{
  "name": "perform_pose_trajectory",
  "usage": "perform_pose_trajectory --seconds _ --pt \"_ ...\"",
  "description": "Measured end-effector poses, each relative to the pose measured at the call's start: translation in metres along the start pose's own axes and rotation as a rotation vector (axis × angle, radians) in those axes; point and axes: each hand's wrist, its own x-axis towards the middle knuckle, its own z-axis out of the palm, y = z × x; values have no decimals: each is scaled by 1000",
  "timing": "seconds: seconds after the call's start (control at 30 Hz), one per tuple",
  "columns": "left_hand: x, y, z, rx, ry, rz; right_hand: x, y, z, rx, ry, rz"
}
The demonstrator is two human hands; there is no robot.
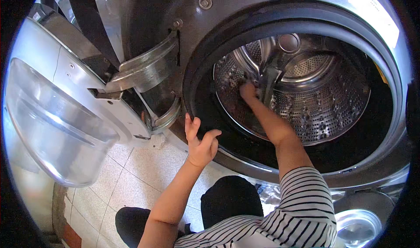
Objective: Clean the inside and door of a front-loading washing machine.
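A front-loading washing machine stands open before me. My right arm reaches through its black rubber door gasket point(229, 143) into the perforated steel drum point(315, 113). Deep inside, my right hand point(248, 90) is near the drum's left wall, beside a steel lifter fin point(269, 84). That hand is blurred and dark, so whatever its fingers hold is hidden. At the lower left of the opening, my left hand point(202, 146) has its fingers spread by the gasket's outer edge, with nothing visible in them. Whether it presses on the edge is unclear.
The washer door, with its clear bowl-shaped glass point(65, 123), hangs swung out left on a metal hinge point(147, 67). Speckled floor tiles point(131, 182) lie below, around my dark-clothed knees point(231, 197). A second round glass door point(357, 228) shows at lower right.
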Motion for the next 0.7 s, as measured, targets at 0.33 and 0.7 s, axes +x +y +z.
perform_pose_trajectory --seconds 0.33,0.7 --pt "-4 -3 -17 51 -36 -10 -15 -114 -106 1183 636 -399" --pt "-24 -22 -21 29 -65 21 -55 25 13 171 -452 13"
